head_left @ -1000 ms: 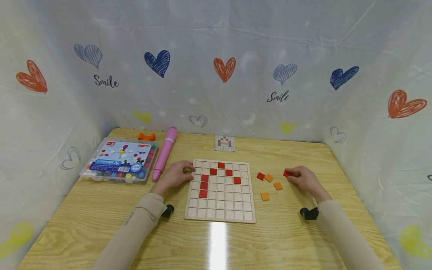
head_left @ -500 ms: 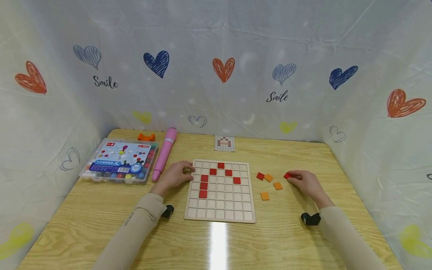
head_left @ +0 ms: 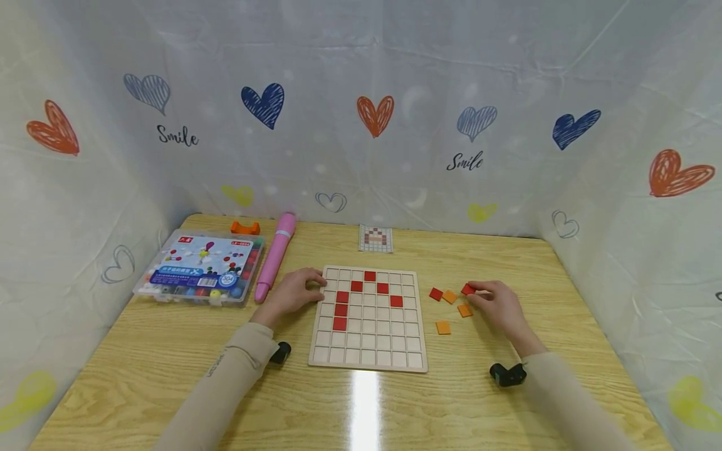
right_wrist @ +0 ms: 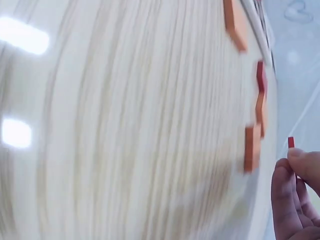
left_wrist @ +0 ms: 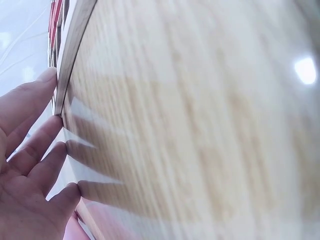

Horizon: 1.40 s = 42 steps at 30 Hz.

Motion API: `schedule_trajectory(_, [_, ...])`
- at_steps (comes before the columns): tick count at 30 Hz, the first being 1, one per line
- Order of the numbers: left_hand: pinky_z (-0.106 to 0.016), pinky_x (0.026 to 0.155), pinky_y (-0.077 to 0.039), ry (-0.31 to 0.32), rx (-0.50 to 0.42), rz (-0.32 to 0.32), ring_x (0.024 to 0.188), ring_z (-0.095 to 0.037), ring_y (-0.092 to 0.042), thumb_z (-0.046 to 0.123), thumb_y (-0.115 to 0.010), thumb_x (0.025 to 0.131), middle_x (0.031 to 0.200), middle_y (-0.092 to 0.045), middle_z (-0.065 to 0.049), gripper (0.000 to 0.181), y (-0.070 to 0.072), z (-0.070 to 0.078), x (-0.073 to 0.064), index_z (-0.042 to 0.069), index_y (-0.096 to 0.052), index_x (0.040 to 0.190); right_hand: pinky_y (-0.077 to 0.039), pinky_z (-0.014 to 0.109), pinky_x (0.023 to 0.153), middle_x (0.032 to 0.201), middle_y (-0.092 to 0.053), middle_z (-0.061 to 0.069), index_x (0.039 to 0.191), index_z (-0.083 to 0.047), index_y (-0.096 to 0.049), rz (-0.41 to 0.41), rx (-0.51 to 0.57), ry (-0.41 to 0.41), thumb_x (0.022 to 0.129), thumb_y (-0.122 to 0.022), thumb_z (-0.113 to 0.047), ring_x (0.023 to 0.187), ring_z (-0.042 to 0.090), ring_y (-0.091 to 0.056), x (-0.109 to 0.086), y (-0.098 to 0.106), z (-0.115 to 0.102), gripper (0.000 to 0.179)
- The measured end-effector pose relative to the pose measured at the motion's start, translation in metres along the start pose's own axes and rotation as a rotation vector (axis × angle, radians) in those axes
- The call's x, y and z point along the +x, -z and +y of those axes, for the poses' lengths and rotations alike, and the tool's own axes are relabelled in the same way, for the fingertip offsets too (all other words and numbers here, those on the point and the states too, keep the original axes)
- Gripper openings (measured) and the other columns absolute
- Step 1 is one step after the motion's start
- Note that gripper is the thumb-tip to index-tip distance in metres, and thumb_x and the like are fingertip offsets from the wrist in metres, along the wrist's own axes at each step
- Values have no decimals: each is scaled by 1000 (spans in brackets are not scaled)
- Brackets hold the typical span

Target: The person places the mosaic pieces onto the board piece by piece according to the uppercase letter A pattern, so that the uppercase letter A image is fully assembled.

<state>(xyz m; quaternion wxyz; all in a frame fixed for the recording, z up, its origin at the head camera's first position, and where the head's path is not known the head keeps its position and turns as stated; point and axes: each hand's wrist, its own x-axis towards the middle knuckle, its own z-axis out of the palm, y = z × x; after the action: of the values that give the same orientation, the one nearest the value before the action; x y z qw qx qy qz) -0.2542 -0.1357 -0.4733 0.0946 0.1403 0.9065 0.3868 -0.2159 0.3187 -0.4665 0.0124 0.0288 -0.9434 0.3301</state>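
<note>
Fingers spread on my left hand point(head_left: 290, 293) and pinching on my right hand point(head_left: 501, 308), I'm over the table point(head_left: 451, 401). On it lies the gridded board point(head_left: 368, 357), its left edge touched by my left hand. Rightward lie three orange tiles point(head_left: 443, 327) and a loose red tile point(head_left: 436, 294), near the pinched red tile point(head_left: 467, 289).

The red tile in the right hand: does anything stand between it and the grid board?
Yes, two low things: an orange tile and a second red tile lie flat on the table between the held red tile in the right hand and the grid board. Carried above them, it would probably pass freely.
</note>
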Motion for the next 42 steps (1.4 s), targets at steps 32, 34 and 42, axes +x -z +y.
schedule_trajectory(32, [-55, 118, -35, -35, 11, 14, 138, -41, -46, 9, -72, 90, 143, -56, -21, 24, 0, 4, -2, 3, -71, 114, -59, 34, 83, 110, -71, 7, 112, -10, -77, -211, 28, 197, 89, -74, -10, 93, 16, -68, -11, -81, -93, 23])
schedule_trajectory(34, [-53, 119, -34, -19, -4, 6, 140, -40, -45, 9, -73, 90, 145, -55, -19, 25, -1, 3, -1, 3, -71, 115, -58, 32, 81, 107, -71, 6, 111, -9, -77, -202, 21, 208, 88, -75, -9, 91, 15, -66, -11, -81, -95, 23])
schedule_trajectory(42, [-53, 120, -34, 4, 6, 1, 141, -38, -44, 12, -74, 91, 146, -55, -18, 25, -1, 0, 1, 5, -72, 115, -53, 26, 77, 103, -68, 6, 111, -7, -77, -184, -8, 247, 88, -75, -9, 88, 13, -61, -9, -81, -98, 22])
